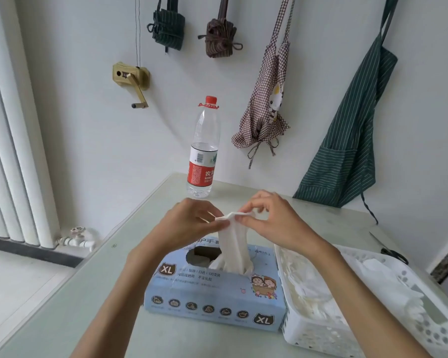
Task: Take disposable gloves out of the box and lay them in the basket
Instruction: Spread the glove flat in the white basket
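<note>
A light blue glove box (212,301) marked XL lies on the table in front of me. A white disposable glove (234,244) stands half out of its top opening, its lower end still inside. My left hand (189,223) pinches the glove's upper edge from the left. My right hand (272,223) pinches the same edge from the right, just above the box. A white perforated basket (424,329) sits directly right of the box and holds several white gloves (313,288).
A plastic water bottle (203,148) with a red cap stands behind the box near the table's far edge. Black scissors (393,254) lie beyond the basket. Aprons (347,140) hang on the wall. The pale table (62,306) drops off at left toward a radiator (11,125).
</note>
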